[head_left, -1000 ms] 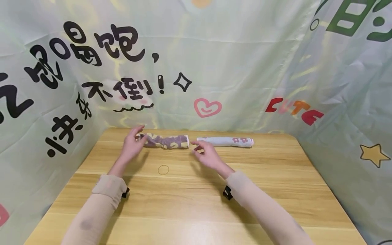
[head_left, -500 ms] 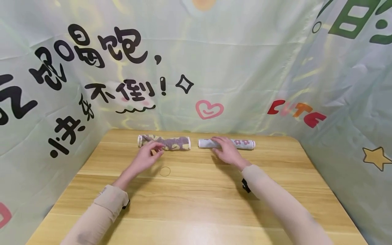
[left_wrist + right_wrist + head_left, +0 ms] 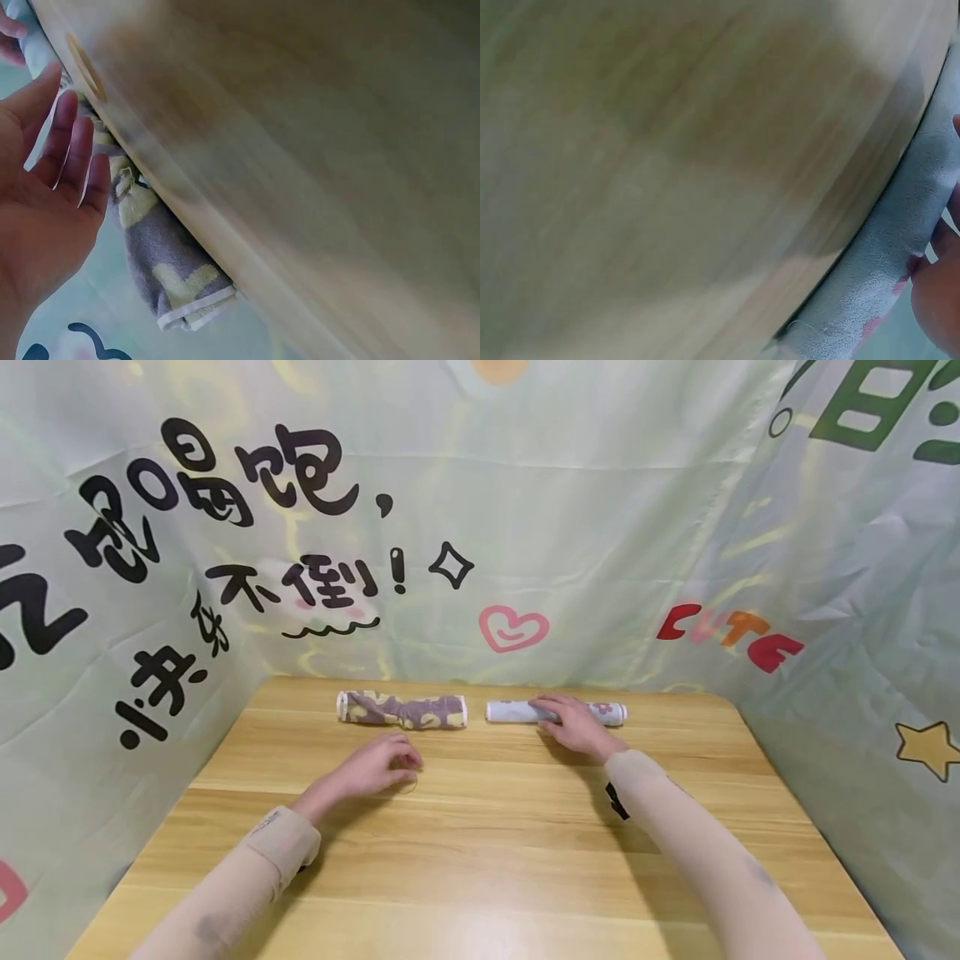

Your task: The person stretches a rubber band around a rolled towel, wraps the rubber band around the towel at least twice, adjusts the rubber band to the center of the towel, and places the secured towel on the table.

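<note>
A thin rubber band point(image 3: 408, 788) lies on the table, partly covered in the head view by my left hand point(image 3: 378, 766). That hand hovers palm down, its fingers loosely bent with a gap to the thumb; the left wrist view shows the band point(image 3: 99, 90) just past the fingertips. Behind it lies a purple and yellow rolled towel point(image 3: 420, 711). My right hand point(image 3: 576, 725) grips the middle of a light blue rolled towel point(image 3: 510, 712) with pink flowers, fingers over the top and thumb on the near side. In the right wrist view, fingers meet this towel point(image 3: 877, 255) at the right edge.
Both rolls lie end to end near the far edge of the wooden table point(image 3: 480, 860), a small gap between them. A printed fabric backdrop point(image 3: 600, 527) rises right behind that edge and along both sides.
My left hand has come from the purple towel's left end, forward and right, down to the rubber band. The right hand has moved right from the gap onto the blue towel. Both towels stay put.
</note>
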A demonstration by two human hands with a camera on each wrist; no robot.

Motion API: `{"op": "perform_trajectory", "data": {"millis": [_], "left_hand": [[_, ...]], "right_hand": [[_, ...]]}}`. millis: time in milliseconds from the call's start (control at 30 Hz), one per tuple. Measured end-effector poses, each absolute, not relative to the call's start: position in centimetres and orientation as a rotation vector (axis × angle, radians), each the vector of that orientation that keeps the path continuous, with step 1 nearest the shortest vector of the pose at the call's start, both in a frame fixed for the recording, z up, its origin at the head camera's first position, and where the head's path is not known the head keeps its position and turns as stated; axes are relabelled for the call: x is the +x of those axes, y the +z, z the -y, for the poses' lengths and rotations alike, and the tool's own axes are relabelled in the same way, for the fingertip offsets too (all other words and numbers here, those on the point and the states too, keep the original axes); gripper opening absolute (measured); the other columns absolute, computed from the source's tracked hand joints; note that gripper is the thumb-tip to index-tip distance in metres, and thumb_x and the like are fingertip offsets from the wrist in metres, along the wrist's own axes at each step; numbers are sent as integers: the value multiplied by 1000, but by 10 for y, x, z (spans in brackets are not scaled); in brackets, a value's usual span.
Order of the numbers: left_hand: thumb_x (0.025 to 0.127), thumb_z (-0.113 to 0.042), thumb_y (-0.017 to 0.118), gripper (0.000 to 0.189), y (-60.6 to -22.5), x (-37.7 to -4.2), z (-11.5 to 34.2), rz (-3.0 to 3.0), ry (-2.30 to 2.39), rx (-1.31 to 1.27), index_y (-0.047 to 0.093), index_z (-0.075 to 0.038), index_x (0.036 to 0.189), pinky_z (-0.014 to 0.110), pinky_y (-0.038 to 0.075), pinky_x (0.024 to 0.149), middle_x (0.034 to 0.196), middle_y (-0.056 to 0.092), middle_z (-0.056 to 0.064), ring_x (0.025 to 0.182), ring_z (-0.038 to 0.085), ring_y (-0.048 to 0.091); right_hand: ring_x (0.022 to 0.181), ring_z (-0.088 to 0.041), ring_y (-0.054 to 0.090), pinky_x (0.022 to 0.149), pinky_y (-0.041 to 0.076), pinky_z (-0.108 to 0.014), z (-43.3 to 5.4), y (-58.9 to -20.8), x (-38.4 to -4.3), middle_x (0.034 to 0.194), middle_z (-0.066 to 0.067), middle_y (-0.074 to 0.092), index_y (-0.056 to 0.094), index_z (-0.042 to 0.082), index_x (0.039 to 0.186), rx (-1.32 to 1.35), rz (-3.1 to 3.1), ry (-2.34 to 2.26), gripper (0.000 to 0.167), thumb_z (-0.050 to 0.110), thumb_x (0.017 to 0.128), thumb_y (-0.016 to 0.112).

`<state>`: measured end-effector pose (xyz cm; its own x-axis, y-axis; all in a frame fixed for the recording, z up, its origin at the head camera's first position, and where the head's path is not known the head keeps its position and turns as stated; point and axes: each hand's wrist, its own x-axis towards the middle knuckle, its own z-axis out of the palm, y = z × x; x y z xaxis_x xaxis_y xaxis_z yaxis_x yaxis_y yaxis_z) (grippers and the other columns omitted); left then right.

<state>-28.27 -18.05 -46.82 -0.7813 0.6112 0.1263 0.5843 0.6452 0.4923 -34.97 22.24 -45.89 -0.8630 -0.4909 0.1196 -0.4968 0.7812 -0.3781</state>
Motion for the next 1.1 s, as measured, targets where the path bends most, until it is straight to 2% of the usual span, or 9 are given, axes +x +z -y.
{"op": "perform_trajectory", "data": {"millis": [200, 433, 567, 767, 900, 1000, 1100], "left_hand": [[91, -17, 82, 11, -471, -287, 183, -2764, 757, 1031, 76, -26, 94, 37, 51, 89, 97, 61, -14, 96, 11, 57], [88, -19, 84, 14, -471, -291, 182, -2767, 712, 1059, 73, -27, 83, 35, 49, 84, 91, 59, -13, 91, 11, 54], [90, -21, 81, 15, -467, -290, 179, -2790, 599, 1119, 70, -27, 81, 37, 47, 86, 91, 58, -13, 93, 13, 53], [98, -17, 73, 14, -465, -288, 177, -2735, 624, 1075, 67, -22, 86, 43, 45, 94, 92, 58, -10, 97, 16, 52], [103, -12, 65, 9, -466, -292, 176, -2633, 839, 943, 66, -14, 95, 38, 51, 85, 90, 62, -4, 88, 14, 55], [105, -9, 61, 7, -463, -292, 174, -2571, 994, 856, 65, -7, 100, 31, 52, 73, 90, 64, 3, 82, 14, 57], [106, -9, 59, 7, -457, -291, 170, -2562, 1104, 782, 65, -5, 104, 30, 53, 72, 93, 65, 7, 82, 17, 59]], "right_hand": [[138, -45, 48, 116, 34, -64, -220, -463, -352, 150, -21, 54, 57, 13, 149, 817, 2950, 561, 48, 22, 103, 66], [133, -44, 52, 111, 35, -68, -217, -464, -349, 142, -18, 59, 58, 17, 149, 823, 2955, 490, 47, 26, 103, 68], [133, -44, 52, 109, 35, -68, -216, -465, -347, 142, -18, 59, 60, 17, 147, 832, 2957, 504, 48, 27, 101, 70], [129, -42, 56, 106, 37, -64, -212, -462, -341, 138, -17, 63, 63, 17, 140, 833, 2959, 529, 42, 24, 100, 73], [124, -41, 61, 106, 41, -64, -210, -460, -333, 132, -18, 67, 64, 15, 136, 863, 2927, 552, 39, 20, 99, 73], [120, -40, 64, 106, 46, -61, -210, -460, -326, 129, -18, 67, 63, 13, 136, 881, 2907, 592, 39, 18, 99, 73], [117, -39, 65, 103, 50, -59, -209, -458, -319, 128, -18, 67, 62, 13, 136, 890, 2876, 645, 39, 17, 99, 72]]}}
